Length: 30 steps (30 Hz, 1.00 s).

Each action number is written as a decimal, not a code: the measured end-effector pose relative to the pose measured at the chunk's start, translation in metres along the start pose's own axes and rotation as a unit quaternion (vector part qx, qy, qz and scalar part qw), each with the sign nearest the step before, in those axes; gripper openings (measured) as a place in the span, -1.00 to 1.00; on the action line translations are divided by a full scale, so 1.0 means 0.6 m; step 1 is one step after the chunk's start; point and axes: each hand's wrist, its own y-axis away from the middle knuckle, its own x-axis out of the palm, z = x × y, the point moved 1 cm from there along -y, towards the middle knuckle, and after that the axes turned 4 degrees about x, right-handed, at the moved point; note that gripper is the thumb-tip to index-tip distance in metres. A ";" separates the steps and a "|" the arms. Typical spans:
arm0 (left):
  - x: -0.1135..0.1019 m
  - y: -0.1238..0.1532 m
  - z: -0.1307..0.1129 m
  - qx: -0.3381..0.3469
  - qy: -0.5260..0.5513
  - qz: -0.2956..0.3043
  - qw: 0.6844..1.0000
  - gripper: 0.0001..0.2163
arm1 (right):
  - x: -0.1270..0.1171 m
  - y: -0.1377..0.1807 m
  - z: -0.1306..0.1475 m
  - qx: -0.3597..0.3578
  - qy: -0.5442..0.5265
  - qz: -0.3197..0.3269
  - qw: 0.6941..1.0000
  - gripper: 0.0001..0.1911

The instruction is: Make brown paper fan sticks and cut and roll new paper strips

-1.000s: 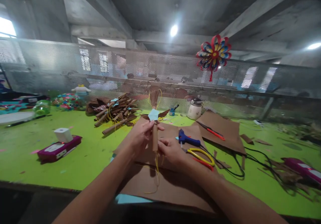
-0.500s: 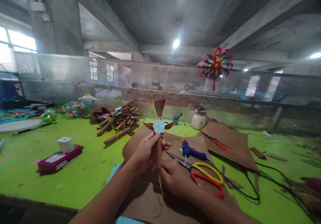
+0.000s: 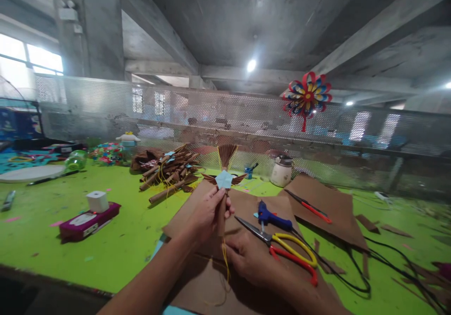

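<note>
By the left hand (image 3: 207,211), a tall brown paper figure with a light blue star (image 3: 224,179) is held up over flat brown paper sheets (image 3: 248,203). The right hand (image 3: 248,256) is curled by thin yellow string (image 3: 226,263) under it; if the string is pinched cannot be told. The figure looks light. Its rolled tube (image 3: 221,229) seems stiff and is best held there; its fan top (image 3: 227,155) and thin pleated wings (image 3: 240,179) could be bent. Just beside, yellow-and-red-handled metal scissors (image 3: 266,235) are seen. Farther off, brown paper rolls (image 3: 171,169) are piled on the green worktop (image 3: 137,240).
</note>
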 end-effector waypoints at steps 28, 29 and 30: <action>0.012 0.005 0.017 -0.024 -0.046 0.052 0.997 -0.68 | -0.164 -0.048 -0.056 0.030 -0.418 -0.355 0.836 -0.75; 0.013 0.005 0.016 -0.020 -0.036 0.053 0.998 -0.68 | -0.155 -0.047 -0.056 0.033 -0.419 -0.345 0.839 -0.74; 0.014 0.005 0.015 -0.016 -0.027 0.056 0.998 -0.68 | -0.147 -0.046 -0.056 0.037 -0.421 -0.335 0.842 -0.72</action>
